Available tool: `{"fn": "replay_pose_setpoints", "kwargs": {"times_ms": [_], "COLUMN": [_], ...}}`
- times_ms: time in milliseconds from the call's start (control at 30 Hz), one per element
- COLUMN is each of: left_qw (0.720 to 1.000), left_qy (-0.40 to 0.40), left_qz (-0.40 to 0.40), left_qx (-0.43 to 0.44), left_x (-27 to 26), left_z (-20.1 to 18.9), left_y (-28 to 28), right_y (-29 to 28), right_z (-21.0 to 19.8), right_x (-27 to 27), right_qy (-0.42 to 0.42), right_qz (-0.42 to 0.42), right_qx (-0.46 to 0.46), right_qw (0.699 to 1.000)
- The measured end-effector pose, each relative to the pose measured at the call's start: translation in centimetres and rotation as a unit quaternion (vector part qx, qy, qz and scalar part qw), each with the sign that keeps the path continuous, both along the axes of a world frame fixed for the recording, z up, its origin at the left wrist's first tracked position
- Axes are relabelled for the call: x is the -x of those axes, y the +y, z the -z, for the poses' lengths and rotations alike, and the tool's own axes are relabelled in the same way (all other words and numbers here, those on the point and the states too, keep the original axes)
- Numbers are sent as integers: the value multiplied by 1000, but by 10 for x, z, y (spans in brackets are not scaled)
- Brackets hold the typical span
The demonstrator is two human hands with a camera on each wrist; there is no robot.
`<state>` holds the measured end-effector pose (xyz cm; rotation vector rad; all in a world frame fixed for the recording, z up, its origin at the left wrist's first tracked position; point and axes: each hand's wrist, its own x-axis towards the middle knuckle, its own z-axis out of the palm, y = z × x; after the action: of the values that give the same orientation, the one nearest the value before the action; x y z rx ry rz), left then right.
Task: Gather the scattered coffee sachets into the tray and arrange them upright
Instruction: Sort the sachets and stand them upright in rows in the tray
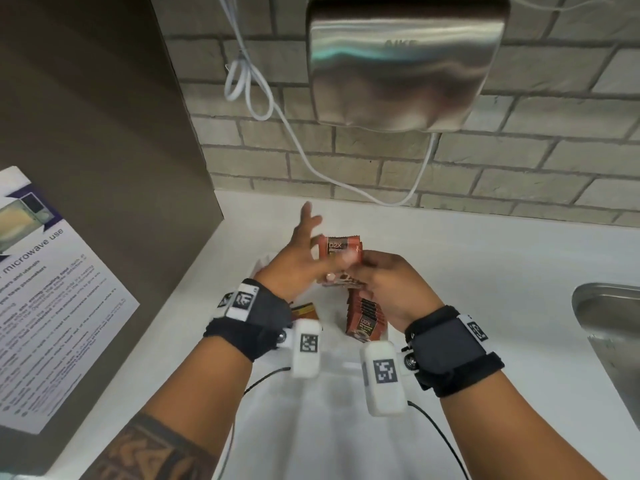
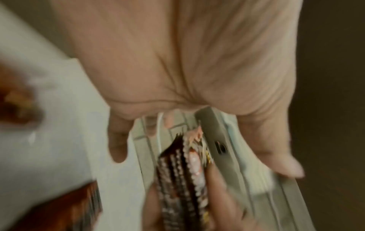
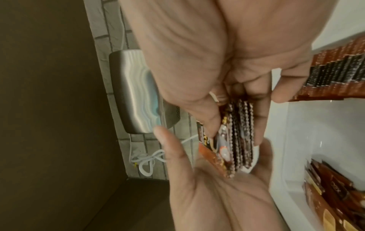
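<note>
Above the white tray [image 1: 260, 265], my right hand [image 1: 375, 271] pinches a bundle of brown and orange coffee sachets [image 1: 341, 250] by its lower end; the right wrist view shows the bundle [image 3: 238, 137] edge-on between thumb and fingers. My left hand [image 1: 304, 242] is spread flat with straight fingers, its palm [image 3: 209, 195] against the bundle's side. A row of sachets [image 1: 363, 317] stands upright at the tray's right side, seen as a stepped row [image 3: 335, 70]. More sachets [image 1: 305, 310] lie at the tray's left, partly hidden by my left wrist.
The tray sits on a white counter against a grey brick wall. A steel hand dryer [image 1: 401, 64] hangs above with a looped white cable [image 1: 247, 81]. A steel sink [image 1: 609, 337] is at the right. A brown panel with a microwave notice [image 1: 45, 289] stands at the left.
</note>
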<state>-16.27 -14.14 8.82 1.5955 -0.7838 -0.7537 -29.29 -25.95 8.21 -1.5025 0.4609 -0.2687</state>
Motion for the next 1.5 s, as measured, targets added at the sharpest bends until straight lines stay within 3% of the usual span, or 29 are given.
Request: {"fn": "replay_pose_setpoints", "kwargs": {"times_ms": [67,100,167,400,500,700,833,967,1100,1300,1500], "left_qw": [965,944,929,951,966,953,942,964,955,962,992], "left_qy": [261,326,360,294,238,262,274,206,237,209,88], "left_qz": [18,43,78,30,55,130,174,146,144,146,77], "left_qx": [32,36,45,95,79,78,89,77,108,100,45], "left_x": [-2,-1,3,-5,-16,-38,-50,-50,-51,-50,-52], "left_z": [8,9,8,11,16,30,35,39,36,35,27], "left_y": [-2,-2,-4,1,8,19,24,26,23,16,18], "right_y": [2,4,7,-1,-4,-5,0,2,-5,-18,-31], "right_z": [1,2,4,0,-12,-26,-25,-28,-31,-36,-36], "right_x": [-2,-5,-11,-21,-31,-49,-57,-59,-59,-55,-61], "right_qy": [-7,-9,-12,48,45,43,63,80,82,115,128], "right_qz": [2,2,4,65,93,25,21,21,8,1,-9], "right_qx": [-29,-35,-25,146,207,153,181,243,260,289,335], "right_qw": [1000,999,1000,986,973,987,981,966,962,950,933]}}
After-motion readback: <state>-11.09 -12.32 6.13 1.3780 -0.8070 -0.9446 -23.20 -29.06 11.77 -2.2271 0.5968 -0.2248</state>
